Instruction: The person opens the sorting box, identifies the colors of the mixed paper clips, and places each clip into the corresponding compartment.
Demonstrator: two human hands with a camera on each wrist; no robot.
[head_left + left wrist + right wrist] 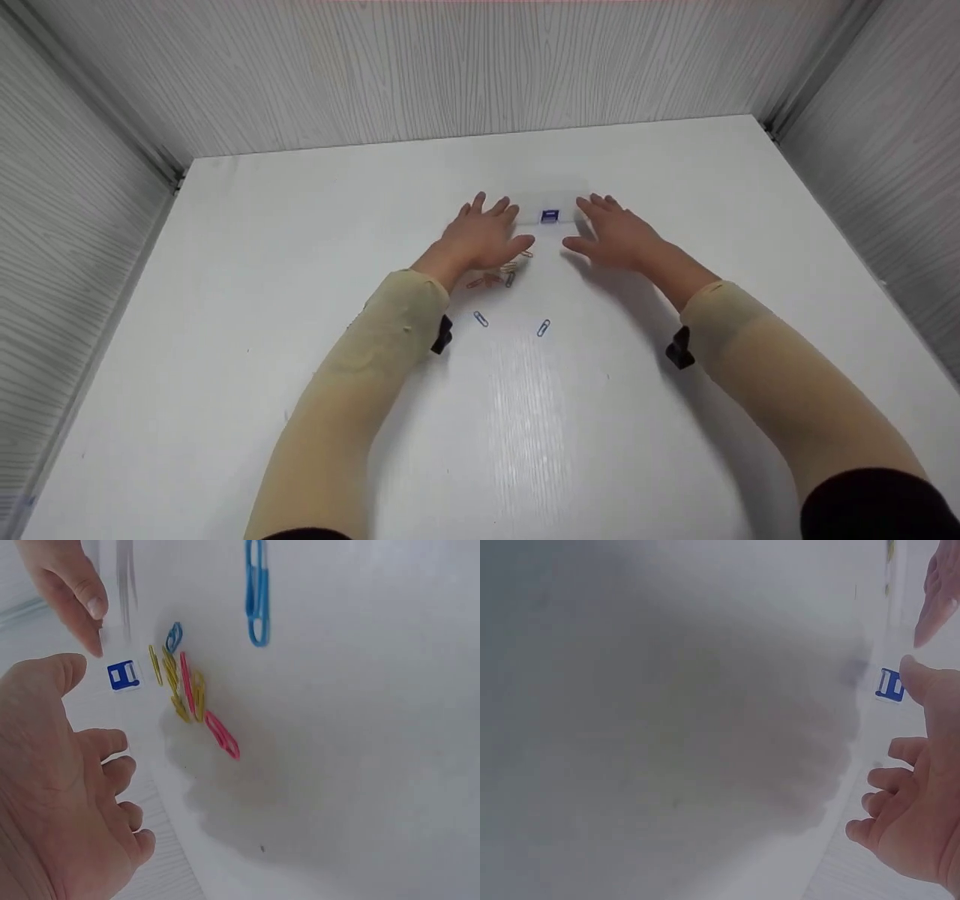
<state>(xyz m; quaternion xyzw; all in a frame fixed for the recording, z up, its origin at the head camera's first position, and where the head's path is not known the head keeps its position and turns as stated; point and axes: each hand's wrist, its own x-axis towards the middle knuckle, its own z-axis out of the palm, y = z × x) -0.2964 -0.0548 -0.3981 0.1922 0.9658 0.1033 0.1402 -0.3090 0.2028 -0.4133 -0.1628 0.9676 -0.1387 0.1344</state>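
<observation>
A clear plastic box (pixel 531 211) with a blue latch (pixel 550 216) lies between the two hands toward the back of the white table. My left hand (pixel 484 236) is at the box's left end, fingers spread and thumb pointing inward. Opposite it, at the right end, my right hand (pixel 619 236) also has its fingers apart and its thumb turned in. Neither hand is curled round anything. Below the left hand lies a small group of paper clips, with yellow ones, a pink paper clip (pixel 221 735) and a blue paper clip (pixel 174 637) among them.
Two blue paper clips lie nearer the front, a left one (pixel 481 319) and a right one (pixel 543 328). Pale wood-grain panels enclose the white table (pixel 525 435) at the back and both sides, the back panel (pixel 465 75) standing beyond the box.
</observation>
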